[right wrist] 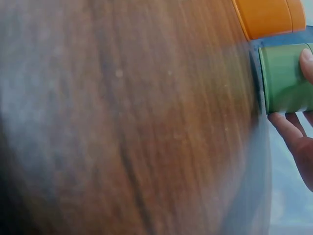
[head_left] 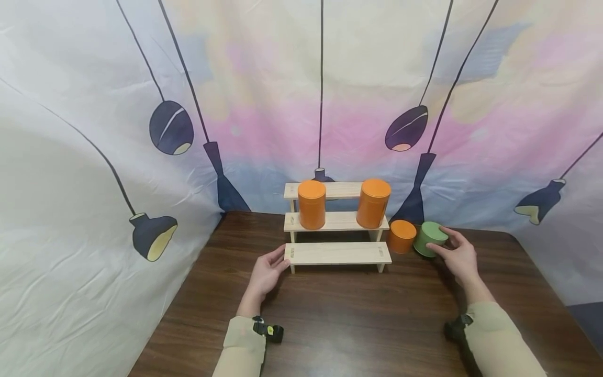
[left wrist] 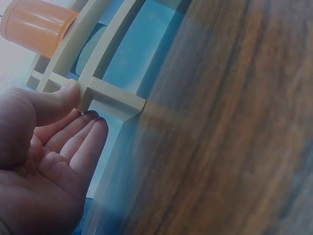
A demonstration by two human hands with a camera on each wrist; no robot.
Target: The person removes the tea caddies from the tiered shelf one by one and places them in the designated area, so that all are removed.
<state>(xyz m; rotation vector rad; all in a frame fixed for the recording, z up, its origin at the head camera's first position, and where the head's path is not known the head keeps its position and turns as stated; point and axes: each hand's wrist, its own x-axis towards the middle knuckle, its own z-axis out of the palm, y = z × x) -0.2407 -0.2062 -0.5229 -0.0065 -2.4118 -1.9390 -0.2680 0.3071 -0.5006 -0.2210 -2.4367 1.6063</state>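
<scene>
A three-step wooden stand (head_left: 337, 253) is on the table. My left hand (head_left: 265, 273) pinches the left end of its lowest step, thumb on top and fingers beneath, as the left wrist view also shows. My right hand (head_left: 458, 257) grips a small green canister (head_left: 425, 243) to the right of the stand, its thumb and fingers on either side. Beside the green canister is a small orange canister (head_left: 402, 242). Two taller orange canisters, the left one (head_left: 312, 210) and the right one (head_left: 373, 208), stand upright on the middle step. The right wrist view cuts off part of my right hand.
The dark brown wooden table (head_left: 348, 324) stretches in front of the stand. Behind it hangs a cloth backdrop (head_left: 273, 94) printed with lamps, close to the table's back edge. A wrist strap with a device (head_left: 269, 330) sits on the left sleeve.
</scene>
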